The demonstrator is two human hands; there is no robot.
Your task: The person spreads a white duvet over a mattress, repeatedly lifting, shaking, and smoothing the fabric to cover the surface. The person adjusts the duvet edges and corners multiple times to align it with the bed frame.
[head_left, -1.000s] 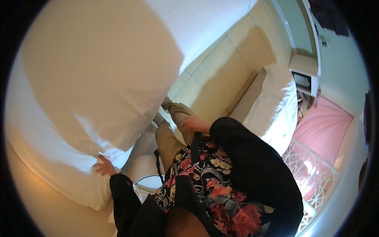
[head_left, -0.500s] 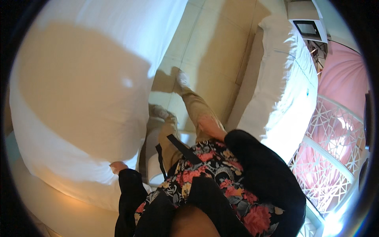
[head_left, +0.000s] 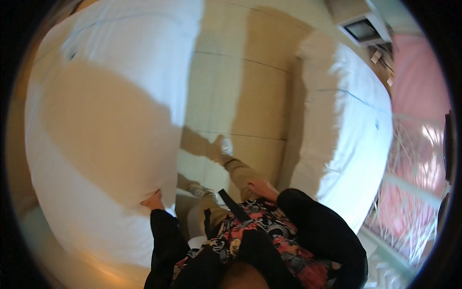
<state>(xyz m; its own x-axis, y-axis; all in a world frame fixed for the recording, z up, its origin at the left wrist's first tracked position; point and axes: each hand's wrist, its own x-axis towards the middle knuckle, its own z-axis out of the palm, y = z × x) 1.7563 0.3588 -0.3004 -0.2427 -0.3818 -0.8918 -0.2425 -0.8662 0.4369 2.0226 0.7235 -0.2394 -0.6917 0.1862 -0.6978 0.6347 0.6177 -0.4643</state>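
My left hand is at the near right edge of a bed covered with a white sheet. Its fingers close on the sheet's edge, though blur softens their outline. Against my right thigh lies my right hand, fingers stretched over the beige trousers and holding nothing. A broad shadow falls over the sheet's middle, and a blue thread-like line crosses its far end.
A second white-covered bed stands to my right, beyond a strip of tiled floor. Pink fabric and a white lattice panel are at the far right. A white cabinet with a dark panel stands behind.
The view has shifted along the bed, bringing its far end with the blue line into sight. My left hand stays at the sheet's edge, and my right hand stays on my thigh.
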